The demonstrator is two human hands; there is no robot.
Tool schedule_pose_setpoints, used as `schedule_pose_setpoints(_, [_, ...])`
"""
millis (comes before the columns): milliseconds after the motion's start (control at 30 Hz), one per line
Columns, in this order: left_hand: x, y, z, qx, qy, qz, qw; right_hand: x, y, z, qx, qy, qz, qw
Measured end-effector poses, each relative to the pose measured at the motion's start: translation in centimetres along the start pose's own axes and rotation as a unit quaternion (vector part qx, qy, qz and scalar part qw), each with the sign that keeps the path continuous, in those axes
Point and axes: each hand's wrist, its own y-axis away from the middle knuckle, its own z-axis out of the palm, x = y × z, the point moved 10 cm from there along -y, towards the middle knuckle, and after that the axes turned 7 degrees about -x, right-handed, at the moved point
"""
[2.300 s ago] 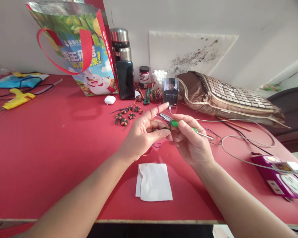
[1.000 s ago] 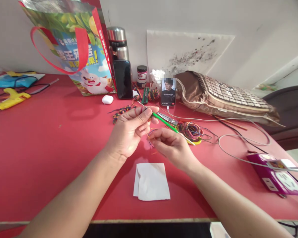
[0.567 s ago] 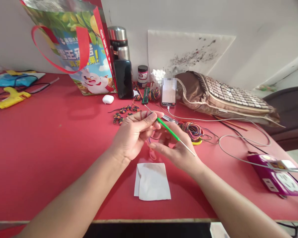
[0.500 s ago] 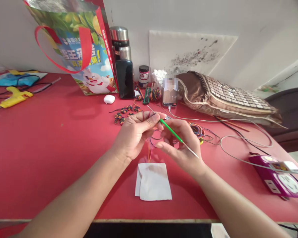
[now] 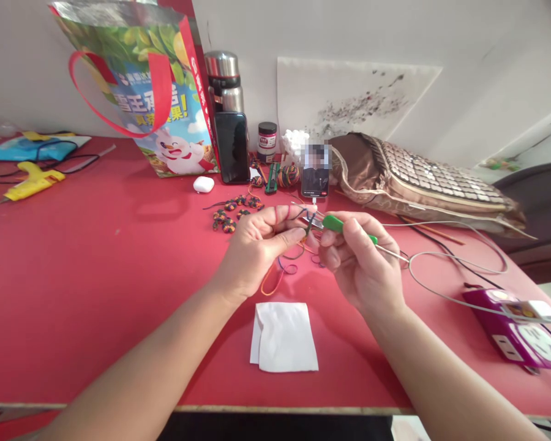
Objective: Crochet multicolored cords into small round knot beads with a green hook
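Observation:
My right hand [image 5: 365, 257] is closed round the green handle of a crochet hook [image 5: 334, 223], whose thin metal shaft sticks out on both sides. Pinched between thumb and fingers of my left hand [image 5: 266, 248] is multicoloured yarn [image 5: 309, 222], dark where it meets the hook's far end. A reddish strand wraps round the left index finger. Below the hands, a loose loop of the yarn in orange and pink hangs over the table. Just behind the left hand lies a string of small crocheted knots [image 5: 224, 217]. A folded white cloth or paper [image 5: 287, 337] lies in front.
Along the wall stand a printed bag [image 5: 165, 92], a steel flask [image 5: 224, 76], a dark phone [image 5: 232, 147], a jar [image 5: 267, 141] and a lit phone [image 5: 315, 174] on a cable. A sequinned cushion [image 5: 422, 177], purple power strip [image 5: 509, 324] and yellow glue gun [image 5: 34, 180] lie around.
My right hand has moved right and turned, now gripping the hook's handle in the fist. Dark yarn shows stretched between the hands, and the hanging loop has shifted.

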Motion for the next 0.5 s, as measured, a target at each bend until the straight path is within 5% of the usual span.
schedule_pose_setpoints(167, [-0.4,0.2,0.1,-0.006,-0.015,-0.035,0.999,1.3,-0.6,-0.2,-0.004,-0.068,0.055,0.996])
schedule_pose_setpoints(500, [-0.1,0.5,0.6,-0.02,-0.04,-0.048,0.998,1.7,-0.7,-0.1,-0.025,-0.052,0.058,0.997])
